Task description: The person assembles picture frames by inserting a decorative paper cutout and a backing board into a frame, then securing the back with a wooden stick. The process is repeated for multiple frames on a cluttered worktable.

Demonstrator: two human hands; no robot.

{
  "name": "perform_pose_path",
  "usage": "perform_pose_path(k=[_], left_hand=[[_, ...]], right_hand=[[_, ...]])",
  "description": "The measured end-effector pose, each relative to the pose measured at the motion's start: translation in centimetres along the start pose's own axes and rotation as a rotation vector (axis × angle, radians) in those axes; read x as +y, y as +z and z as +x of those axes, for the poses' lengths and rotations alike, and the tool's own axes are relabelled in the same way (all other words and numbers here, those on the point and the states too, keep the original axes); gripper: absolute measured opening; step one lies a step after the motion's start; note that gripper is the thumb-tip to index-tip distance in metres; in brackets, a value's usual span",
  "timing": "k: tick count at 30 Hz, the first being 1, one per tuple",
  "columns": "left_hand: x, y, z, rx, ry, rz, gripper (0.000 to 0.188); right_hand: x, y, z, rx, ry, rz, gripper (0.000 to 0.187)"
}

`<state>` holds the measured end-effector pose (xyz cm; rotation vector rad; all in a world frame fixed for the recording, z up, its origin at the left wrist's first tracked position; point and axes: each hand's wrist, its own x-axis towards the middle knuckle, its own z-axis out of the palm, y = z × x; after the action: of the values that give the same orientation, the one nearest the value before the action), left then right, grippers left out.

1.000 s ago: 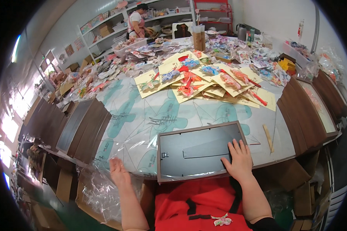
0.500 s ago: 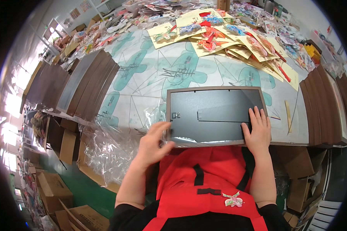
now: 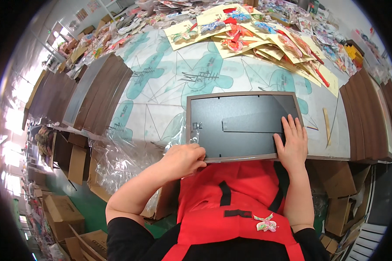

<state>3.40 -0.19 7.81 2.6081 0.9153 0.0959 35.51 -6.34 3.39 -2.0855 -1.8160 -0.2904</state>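
A picture frame lies face down at the table's near edge, its black backing and brown rim facing up. A flat stand leg rests folded against the backing, and a small metal hanger sits near the left rim. At the lower left corner my left hand is closed, thumb against bent fingers, pinching clear plastic film that shines along the frame's left side. My right hand lies flat on the frame's right end, fingers stretched out and slightly apart.
Brown frames stand stacked at the left and at the right. Yellow cards with colourful ornaments pile up at the far side. Crumpled clear plastic spills over an open carton at lower left. More cartons stand on the floor.
My left hand has gone from spread fingers beside the frame's left edge to a pinch at its lower left corner, its elbow swinging outward. My right hand stays on the frame.
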Motion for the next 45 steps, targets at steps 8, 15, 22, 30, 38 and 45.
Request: perform_pose_path(k=[8,15,22,30,38,45], left_hand=[[1.8,5.9,-4.7,0.594,0.095,0.3,0.016],[1.1,10.2,-6.4,0.896,0.023,0.112,0.02],[1.0,14.7,-6.6,0.909,-0.11,0.056,0.015],[1.7,17.8,-3.4,0.824,-0.351,-0.618,0.008],[3.1,13.3,-1.5,0.877,-0.091,-0.684,0.015],[7.5,1.9,5.9,0.797,0.365,-0.228,0.041]], right_hand=[[-0.7,-0.6,-0.3,-0.022,0.034,0.031,0.047],[-1.7,-0.7,-1.0,-0.026,0.003,0.039,0.046],[-1.8,-0.5,-1.0,-0.008,-0.006,0.045,0.046],[-1.6,-0.7,-1.3,-0.001,-0.077,0.08,0.049],[-3.8,-4.7,-1.8,-0.109,-0.337,0.346,0.073],[-2.8,-8.4,0.1,-0.054,-0.034,0.824,0.1]])
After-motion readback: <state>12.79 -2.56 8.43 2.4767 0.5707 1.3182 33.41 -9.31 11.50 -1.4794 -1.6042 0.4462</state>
